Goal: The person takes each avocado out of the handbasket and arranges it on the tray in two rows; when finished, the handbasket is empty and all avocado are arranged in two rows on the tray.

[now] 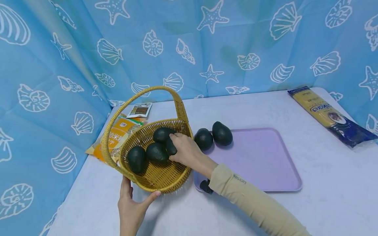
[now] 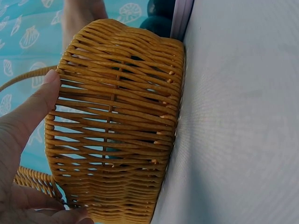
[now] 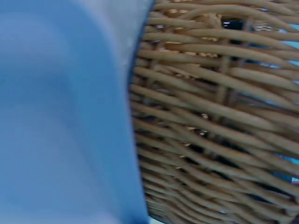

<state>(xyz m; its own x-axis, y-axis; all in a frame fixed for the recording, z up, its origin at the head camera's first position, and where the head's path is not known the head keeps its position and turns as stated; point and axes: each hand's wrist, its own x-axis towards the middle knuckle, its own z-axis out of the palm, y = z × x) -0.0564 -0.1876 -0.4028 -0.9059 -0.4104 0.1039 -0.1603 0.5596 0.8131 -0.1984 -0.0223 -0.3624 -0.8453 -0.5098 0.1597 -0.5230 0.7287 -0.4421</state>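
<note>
A woven wicker basket [image 1: 160, 180] with a tall arched handle stands on the table, several dark avocados [image 1: 137, 159] inside it. My left hand [image 1: 133, 205] grips the basket's near left side, thumb at the rim and fingers by the foot of the handle; the left wrist view shows the thumb [image 2: 35, 105] on the weave. Reaching over the right rim, my right hand [image 1: 186, 150] holds an avocado [image 1: 170, 147] down among the others, partly covering it. In the right wrist view the basket's outer wall [image 3: 219, 116] fills the right side, and that hand is hidden.
Right of the basket lies a purple tray [image 1: 254, 160], with two more avocados [image 1: 222, 133] at its far left corner. Behind the basket are an orange food bag [image 1: 118, 131] and a small white packet [image 1: 140, 110]. A blue-and-yellow package [image 1: 330, 116] lies far right.
</note>
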